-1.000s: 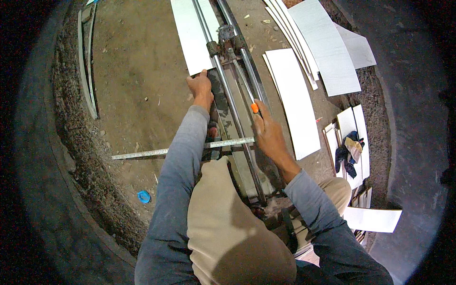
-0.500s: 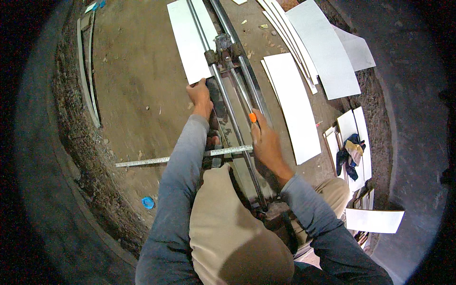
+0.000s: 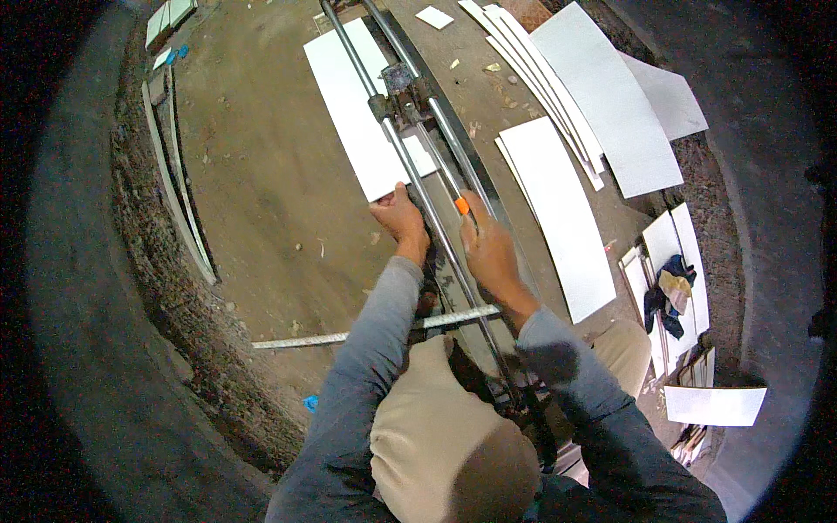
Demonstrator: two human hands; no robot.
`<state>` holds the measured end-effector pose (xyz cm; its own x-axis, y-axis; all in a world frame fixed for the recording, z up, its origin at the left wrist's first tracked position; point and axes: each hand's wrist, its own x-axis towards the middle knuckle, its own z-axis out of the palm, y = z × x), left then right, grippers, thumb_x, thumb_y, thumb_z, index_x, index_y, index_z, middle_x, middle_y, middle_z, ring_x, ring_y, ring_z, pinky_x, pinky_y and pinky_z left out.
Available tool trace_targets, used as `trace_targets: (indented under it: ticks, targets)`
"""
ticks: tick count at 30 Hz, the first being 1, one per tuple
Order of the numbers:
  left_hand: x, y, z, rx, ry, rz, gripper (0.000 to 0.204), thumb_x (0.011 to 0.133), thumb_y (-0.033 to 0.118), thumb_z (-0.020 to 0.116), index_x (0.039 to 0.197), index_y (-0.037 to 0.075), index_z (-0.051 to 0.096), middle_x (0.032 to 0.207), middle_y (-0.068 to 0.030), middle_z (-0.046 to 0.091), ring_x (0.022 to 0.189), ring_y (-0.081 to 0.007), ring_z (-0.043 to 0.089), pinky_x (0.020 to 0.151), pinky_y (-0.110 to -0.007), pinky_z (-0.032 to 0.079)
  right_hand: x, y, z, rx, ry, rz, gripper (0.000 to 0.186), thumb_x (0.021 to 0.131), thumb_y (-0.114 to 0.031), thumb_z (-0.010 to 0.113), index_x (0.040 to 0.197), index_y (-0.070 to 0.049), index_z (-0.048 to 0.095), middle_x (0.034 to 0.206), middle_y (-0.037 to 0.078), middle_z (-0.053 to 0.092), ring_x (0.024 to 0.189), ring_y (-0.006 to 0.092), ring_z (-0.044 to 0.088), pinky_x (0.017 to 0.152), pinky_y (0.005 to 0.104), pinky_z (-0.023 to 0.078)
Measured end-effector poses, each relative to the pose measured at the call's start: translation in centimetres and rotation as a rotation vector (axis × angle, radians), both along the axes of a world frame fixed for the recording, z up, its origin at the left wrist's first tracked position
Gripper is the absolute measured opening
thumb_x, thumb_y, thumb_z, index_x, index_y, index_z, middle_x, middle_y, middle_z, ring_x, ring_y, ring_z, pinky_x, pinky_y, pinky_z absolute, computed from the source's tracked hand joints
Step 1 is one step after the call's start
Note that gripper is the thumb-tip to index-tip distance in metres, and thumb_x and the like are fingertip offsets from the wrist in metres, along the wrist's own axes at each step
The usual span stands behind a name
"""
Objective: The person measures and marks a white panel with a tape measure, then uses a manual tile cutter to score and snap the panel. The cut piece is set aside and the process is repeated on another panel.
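Currently: left grip pinched on white panel; right grip clamped round orange-collared handle; slack pinch could skew panel.

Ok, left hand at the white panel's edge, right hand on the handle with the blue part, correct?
In the head view, that part is orange, not blue; the right hand is on the handle, the left hand at the white panel.
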<state>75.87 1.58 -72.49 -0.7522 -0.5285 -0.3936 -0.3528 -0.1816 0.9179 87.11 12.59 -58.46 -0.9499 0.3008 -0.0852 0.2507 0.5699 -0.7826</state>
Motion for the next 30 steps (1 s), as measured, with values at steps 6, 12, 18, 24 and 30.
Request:
trace_targets:
  ticks: [6, 12, 18, 24, 30]
  targets:
    - [0.0, 0.3, 0.5, -0.101, -0.074, -0.03, 0.04, 0.098, 0.015, 0.072, 0.119, -0.003, 0.043, 0.11, -0.0128, 0.053, 0.098, -0.0219, 0.057, 0.086, -0.038, 0.05, -9.4, -0.6, -0.4, -0.056, 0.108, -0.01, 0.041, 0.102, -0.018, 0.058, 0.142, -0.007, 0.054, 0.097, 0.031, 0.069, 0.092, 0.0493, 0.068, 0.075, 0.0575, 0.051]
    - [-0.2, 0.6, 1.4, -0.052, -0.083, -0.026, 0.037, 0.099, 0.015, 0.069, 0.115, -0.003, 0.041, 0.11, -0.0153, 0.052, 0.1, -0.025, 0.056, 0.09, -0.041, 0.049, -20.7, -1.5, -0.1, -0.021, 0.098, -0.008, 0.034, 0.102, -0.017, 0.055, 0.134, -0.007, 0.057, 0.092, 0.029, 0.071, 0.087, 0.0498, 0.069, 0.077, 0.0591, 0.053]
    - [0.1, 0.4, -0.9, -0.083, -0.055, -0.037, 0.04, 0.099, 0.017, 0.07, 0.117, -0.004, 0.041, 0.11, -0.0171, 0.054, 0.099, -0.0256, 0.056, 0.09, -0.042, 0.048, -32.6, -2.2, -1.7, 0.022, 0.132, 0.004, 0.037, 0.102, -0.022, 0.053, 0.136, -0.008, 0.057, 0.097, 0.03, 0.072, 0.09, 0.051, 0.069, 0.081, 0.06, 0.053]
    - [0.1, 0.5, -1.6, -0.017, 0.037, 0.004, 0.05, 0.099, 0.011, 0.07, 0.132, -0.007, 0.037, 0.123, -0.021, 0.056, 0.109, -0.0292, 0.06, 0.098, -0.039, 0.049, -38.6, -3.6, -1.5, 0.027, 0.164, -0.063, 0.025, 0.103, -0.024, 0.052, 0.123, -0.011, 0.056, 0.104, 0.029, 0.071, 0.099, 0.0524, 0.067, 0.084, 0.0629, 0.051]
    - [0.4, 0.2, -0.1, -0.095, -0.064, -0.02, 0.05, 0.099, 0.016, 0.071, 0.129, -0.005, 0.038, 0.116, -0.0187, 0.05, 0.105, -0.0301, 0.057, 0.092, -0.044, 0.048, -37.8, -2.8, -1.4, -0.07, -0.043, 0.023, 0.046, 0.104, -0.028, 0.052, 0.147, -0.01, 0.05, 0.118, 0.03, 0.069, 0.11, 0.0498, 0.066, 0.095, 0.0586, 0.051]
